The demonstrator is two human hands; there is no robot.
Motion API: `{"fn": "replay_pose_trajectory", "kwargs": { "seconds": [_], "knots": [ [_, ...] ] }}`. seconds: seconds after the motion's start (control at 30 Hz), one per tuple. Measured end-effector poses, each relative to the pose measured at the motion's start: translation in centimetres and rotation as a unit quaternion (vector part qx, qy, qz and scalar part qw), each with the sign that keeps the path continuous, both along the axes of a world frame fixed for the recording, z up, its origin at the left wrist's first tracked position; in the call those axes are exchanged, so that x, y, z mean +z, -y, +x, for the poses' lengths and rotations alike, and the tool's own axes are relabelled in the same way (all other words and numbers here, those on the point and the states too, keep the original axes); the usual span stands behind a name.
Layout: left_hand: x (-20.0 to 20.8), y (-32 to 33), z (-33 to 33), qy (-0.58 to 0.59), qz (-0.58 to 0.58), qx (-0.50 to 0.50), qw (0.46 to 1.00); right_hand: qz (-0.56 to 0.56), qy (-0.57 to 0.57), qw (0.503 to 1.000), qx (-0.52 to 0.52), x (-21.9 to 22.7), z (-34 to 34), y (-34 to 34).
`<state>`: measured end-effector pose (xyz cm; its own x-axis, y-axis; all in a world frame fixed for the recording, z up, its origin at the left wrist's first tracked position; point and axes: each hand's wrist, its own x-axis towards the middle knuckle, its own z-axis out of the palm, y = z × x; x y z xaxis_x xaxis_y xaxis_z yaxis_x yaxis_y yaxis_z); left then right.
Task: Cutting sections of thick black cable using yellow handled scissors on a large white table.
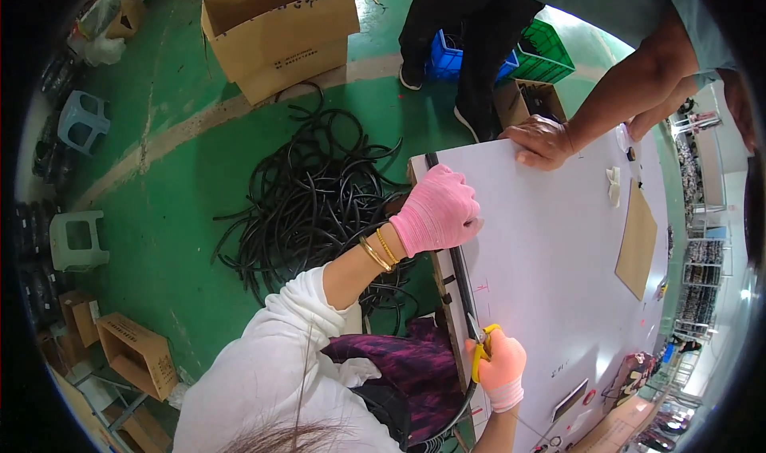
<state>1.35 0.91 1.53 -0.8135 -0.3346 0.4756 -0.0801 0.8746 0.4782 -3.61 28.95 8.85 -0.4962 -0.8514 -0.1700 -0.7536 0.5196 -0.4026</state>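
Nearest us, right hand (500,367): we are gripping yellow-handled scissors (479,343) in a pink glove, fingers closed through the handles, blades pointing at the black tube (461,271) along the table's near edge.
Black tube: it is lying straight along the edge of the white table (550,245), running from under our left hand down past the scissors and curving below the table.
Left hand (437,210): we are pressing it, also gloved in pink, fist closed down on the tube at the table edge, gold bangles showing at the wrist.
Table top: a brown cardboard piece (637,241) is lying flat farther along it.
Beyond the table edge: a tangled heap of black tubes (315,193) is lying on the green floor (159,213).
Far side: another person's bare hand (541,142) is resting on the table corner.
Farthest: an open cardboard box (279,30) is standing on the floor.
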Motion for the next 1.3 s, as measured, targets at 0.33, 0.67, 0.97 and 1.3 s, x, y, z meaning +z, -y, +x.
{"fn": "replay_pose_trajectory", "kwargs": {
  "seconds": [0.33, 0.67, 0.97, 1.3],
  "knots": [
    [-0.58, 0.15, -0.28, -0.070, 0.000, 0.005, 0.998, 0.002, -0.005, 1.000, 0.000, -0.03, 0.04, 0.19],
    [-0.60, 0.23, -0.26, -0.065, 0.005, -0.002, 0.998, 0.006, -0.004, 1.000, 0.000, 0.00, 0.00, 0.22],
    [-0.59, 0.30, -0.36, -0.082, -0.009, 0.002, 0.997, 0.022, -0.019, 1.000, 0.001, 0.04, -0.05, 0.13],
    [-0.54, 0.22, -0.27, -0.087, -0.005, 0.003, 0.996, 0.022, -0.023, 0.999, 0.008, -0.45, -0.24, -0.51]
  ]
}}
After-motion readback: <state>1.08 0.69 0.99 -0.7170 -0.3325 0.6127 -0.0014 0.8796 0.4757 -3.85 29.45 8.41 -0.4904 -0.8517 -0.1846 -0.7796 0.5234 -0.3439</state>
